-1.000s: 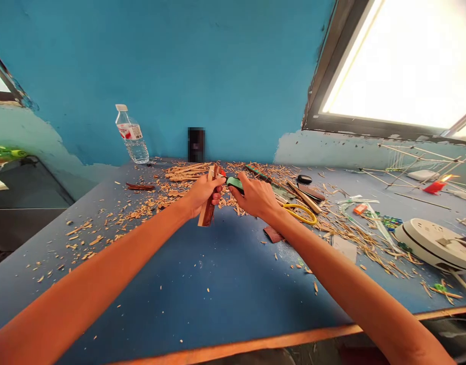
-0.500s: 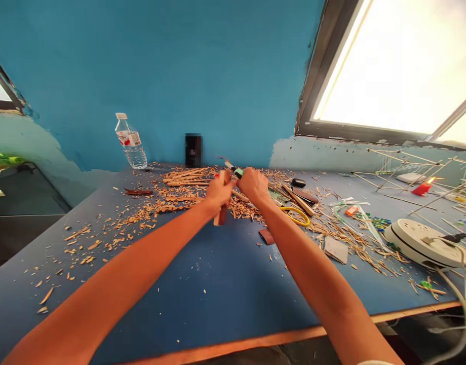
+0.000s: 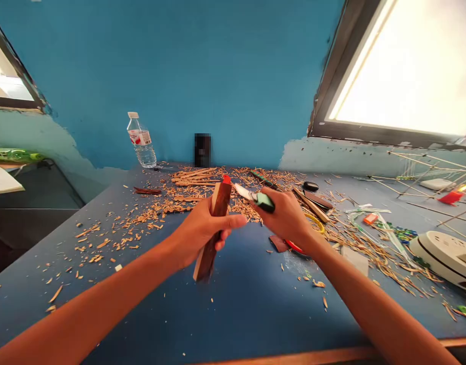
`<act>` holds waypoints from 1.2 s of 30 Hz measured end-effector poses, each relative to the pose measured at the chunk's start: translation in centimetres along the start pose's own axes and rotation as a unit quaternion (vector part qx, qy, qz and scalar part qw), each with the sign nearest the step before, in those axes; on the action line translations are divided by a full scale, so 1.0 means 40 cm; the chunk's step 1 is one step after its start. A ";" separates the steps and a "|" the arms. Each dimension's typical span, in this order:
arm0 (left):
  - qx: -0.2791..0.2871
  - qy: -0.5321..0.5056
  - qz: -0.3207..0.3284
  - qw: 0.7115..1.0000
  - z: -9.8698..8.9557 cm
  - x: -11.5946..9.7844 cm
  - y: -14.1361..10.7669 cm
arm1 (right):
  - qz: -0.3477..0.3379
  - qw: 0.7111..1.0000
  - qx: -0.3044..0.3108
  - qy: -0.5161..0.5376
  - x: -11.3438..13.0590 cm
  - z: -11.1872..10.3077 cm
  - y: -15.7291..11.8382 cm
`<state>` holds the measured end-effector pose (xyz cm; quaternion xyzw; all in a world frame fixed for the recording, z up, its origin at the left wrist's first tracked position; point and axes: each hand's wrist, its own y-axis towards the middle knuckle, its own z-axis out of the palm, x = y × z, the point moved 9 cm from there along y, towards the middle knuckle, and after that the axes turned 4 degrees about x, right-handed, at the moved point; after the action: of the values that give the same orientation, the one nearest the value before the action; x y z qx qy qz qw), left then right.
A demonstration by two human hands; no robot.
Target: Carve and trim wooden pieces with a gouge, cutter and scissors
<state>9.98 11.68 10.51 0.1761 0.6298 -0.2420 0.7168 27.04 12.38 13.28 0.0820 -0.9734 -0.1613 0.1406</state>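
My left hand (image 3: 202, 228) is wrapped round a brown wooden block (image 3: 220, 199), held slanted over the blue table. The block has a pale cut side, and its upper end is red. In my right hand (image 3: 288, 213) is a knife (image 3: 264, 201) with a green and black handle. Its blade points up and left, close to the block's upper part but apart from it. Wood shavings (image 3: 153, 215) lie around and behind both hands. Several pale wooden sticks (image 3: 195, 176) rest in the shavings near the wall.
A water bottle (image 3: 142, 144) stands at the back left. On the right are a yellow ring (image 3: 316, 223), a white power strip (image 3: 443, 256), an orange lighter (image 3: 370, 218), a burning red candle (image 3: 451, 196) and a thin stick frame (image 3: 419, 180). A dark blurred object (image 3: 202, 150) leans at the wall.
Both hands have come nearer and moved apart. The block and the knife, earlier close together and partly hidden, now show clearly. A red ring has come into view by my right forearm.
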 end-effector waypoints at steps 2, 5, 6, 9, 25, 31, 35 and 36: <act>0.020 -0.001 -0.014 1.000 0.031 0.017 -0.027 | -0.034 0.999 -0.006 0.006 0.052 -0.001 -0.046; 0.036 -0.005 -0.025 0.999 0.054 0.038 -0.049 | -0.061 0.998 -0.004 0.010 0.097 0.000 -0.088; 0.037 -0.006 -0.024 0.999 0.056 0.042 -0.053 | -0.064 0.998 -0.003 0.009 0.105 0.000 -0.095; 0.027 -0.005 -0.014 1.000 0.050 0.048 -0.055 | -0.074 0.997 0.000 -0.001 0.121 0.002 -0.106; -0.105 -0.045 0.028 0.993 0.012 0.032 0.044 | 0.048 0.994 0.012 -0.096 0.079 0.021 0.009; -0.182 -0.024 -0.050 0.982 -0.034 0.036 0.151 | 0.116 0.987 0.050 -0.099 0.026 0.092 0.096; -0.218 0.002 -0.073 0.973 -0.050 0.058 0.215 | 0.163 0.980 0.077 -0.086 -0.025 0.128 0.161; -0.219 0.010 -0.072 0.973 -0.051 0.063 0.220 | 0.173 0.978 0.083 -0.082 -0.044 0.128 0.175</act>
<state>13.54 19.75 7.25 -0.0282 0.6858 -0.1473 0.7121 26.36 20.76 10.56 -0.0897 -0.9911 -0.0596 0.0788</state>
